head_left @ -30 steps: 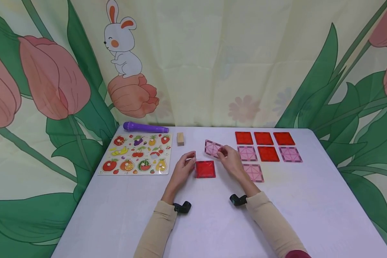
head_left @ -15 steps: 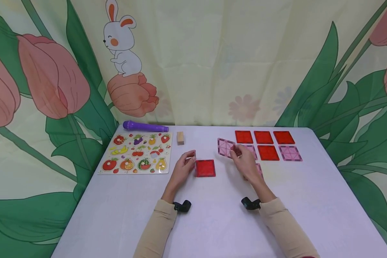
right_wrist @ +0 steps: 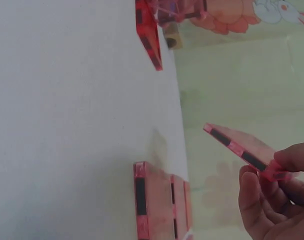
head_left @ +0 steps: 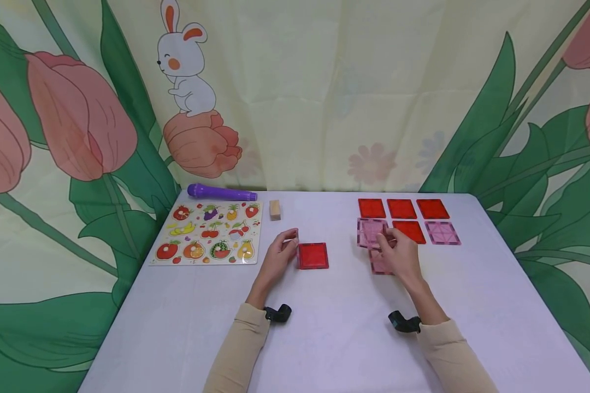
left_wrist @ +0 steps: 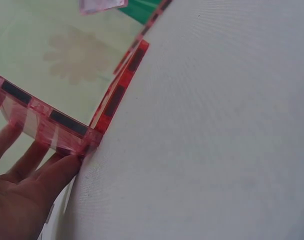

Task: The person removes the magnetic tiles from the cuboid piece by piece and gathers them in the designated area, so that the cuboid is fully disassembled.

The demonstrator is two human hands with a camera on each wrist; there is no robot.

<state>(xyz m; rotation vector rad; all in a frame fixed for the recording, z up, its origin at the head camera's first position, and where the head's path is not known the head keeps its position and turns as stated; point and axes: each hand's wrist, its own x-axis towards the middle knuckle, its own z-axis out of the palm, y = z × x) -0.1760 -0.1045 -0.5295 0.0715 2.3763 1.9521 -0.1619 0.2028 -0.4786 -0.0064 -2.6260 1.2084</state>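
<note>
My left hand (head_left: 277, 259) holds a translucent pink magnetic tile (left_wrist: 47, 117) on edge along the left side of a flat red magnetic tile (head_left: 313, 256). In the left wrist view the upright tile's lower corner meets the red one. On the right, my right hand (head_left: 402, 255) pinches a second pink magnetic tile (head_left: 369, 232) by its edge, thumb against fingers. That tile is raised off the table, as the right wrist view shows. In the head view it overlaps the spot of a pink tile in the row and part of another pink tile (head_left: 379, 264) nearer me.
Red tiles (head_left: 401, 208) line the back right, with another red tile (head_left: 409, 232) and a pink tile (head_left: 443, 233) in front. At left lie a fruit picture board (head_left: 204, 236) and a purple toy microphone (head_left: 222, 192). A small wooden block (head_left: 275, 210) stands beside the board.
My right hand has carried its pink tile rightward, from behind the single red tile to over the pink tiles. The left hand has stayed in place.
</note>
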